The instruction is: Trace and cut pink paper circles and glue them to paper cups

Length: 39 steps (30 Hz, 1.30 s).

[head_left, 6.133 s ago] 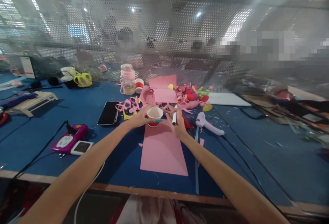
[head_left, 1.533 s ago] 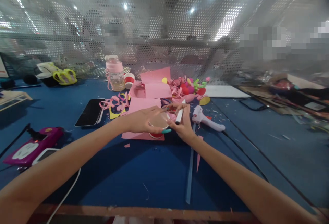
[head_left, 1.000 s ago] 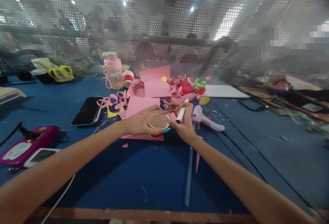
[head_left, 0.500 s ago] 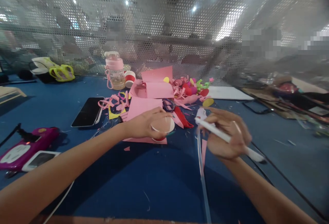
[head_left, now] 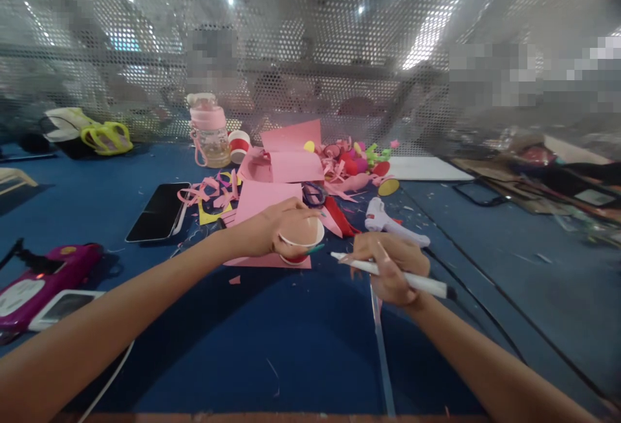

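Magenta gadget point(head_left: 41, 274) is lying far left of the paper cup point(head_left: 303, 238), cut off by the frame edge. Black phone point(head_left: 155, 211) is lying flat, left of the cup and well apart from it. Left hand point(head_left: 264, 229) is reaching in from the left and clamping the cup: fingers are curling over the rim and down the far side, thumb underneath at the near wall, so the grip is closed around it. Cup is sitting mouth-up on the pink sheet point(head_left: 262, 200), red base just showing; its left wall is hidden behind the hand. Whether the base is resting flat or lifted a bit, cannot tell.

Right of the cup, right hand point(head_left: 395, 268) is closing tight around a white marker point(head_left: 417, 281), which is lying crosswise with its left end pointing at the cup, near it but not touching, dark end sticking out to the right. Fingers here are blurring, so the exact finger placement is hard to make out. White glue gun point(head_left: 395, 226) is lying right of the cup, just behind the right hand.
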### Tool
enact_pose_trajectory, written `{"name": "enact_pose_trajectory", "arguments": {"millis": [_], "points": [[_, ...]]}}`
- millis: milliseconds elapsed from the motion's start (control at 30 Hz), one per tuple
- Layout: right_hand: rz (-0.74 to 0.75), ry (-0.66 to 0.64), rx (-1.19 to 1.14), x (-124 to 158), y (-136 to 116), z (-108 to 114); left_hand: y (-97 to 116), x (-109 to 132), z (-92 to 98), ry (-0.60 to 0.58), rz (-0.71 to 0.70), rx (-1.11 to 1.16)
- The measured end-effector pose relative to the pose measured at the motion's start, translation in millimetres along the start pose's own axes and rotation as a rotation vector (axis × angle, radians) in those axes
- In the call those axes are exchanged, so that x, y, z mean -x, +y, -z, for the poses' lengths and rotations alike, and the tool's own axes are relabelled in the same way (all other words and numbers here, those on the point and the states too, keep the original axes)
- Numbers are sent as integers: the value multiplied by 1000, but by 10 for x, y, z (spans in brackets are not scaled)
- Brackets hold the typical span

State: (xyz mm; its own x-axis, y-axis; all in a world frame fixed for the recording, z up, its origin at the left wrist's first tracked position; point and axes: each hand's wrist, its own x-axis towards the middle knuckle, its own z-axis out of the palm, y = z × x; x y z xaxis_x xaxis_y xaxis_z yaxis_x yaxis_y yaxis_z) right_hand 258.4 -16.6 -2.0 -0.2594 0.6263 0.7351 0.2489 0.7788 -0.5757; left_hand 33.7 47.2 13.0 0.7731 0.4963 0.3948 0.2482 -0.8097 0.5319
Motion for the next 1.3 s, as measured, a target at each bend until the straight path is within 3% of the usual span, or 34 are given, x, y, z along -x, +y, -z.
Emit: {"name": "enact_pose_trajectory", "arguments": {"millis": [267, 400, 600, 1067, 1300], "points": [[135, -65, 313, -118, -193, -54, -8, 4, -11, 13, -14, -14], [280, -233, 195, -114, -168, -118, 16, -2, 3, -4, -10, -33], [309, -457, 116, -112, -125, -142, 42, -13, 13, -11, 31, -31], [335, -419, 190, -97, -148, -106, 26, -9, 19, -4, 3, -43], [344, -302, 212, -64, -81, -193, 35, -6, 16, -2, -5, -37]]}}
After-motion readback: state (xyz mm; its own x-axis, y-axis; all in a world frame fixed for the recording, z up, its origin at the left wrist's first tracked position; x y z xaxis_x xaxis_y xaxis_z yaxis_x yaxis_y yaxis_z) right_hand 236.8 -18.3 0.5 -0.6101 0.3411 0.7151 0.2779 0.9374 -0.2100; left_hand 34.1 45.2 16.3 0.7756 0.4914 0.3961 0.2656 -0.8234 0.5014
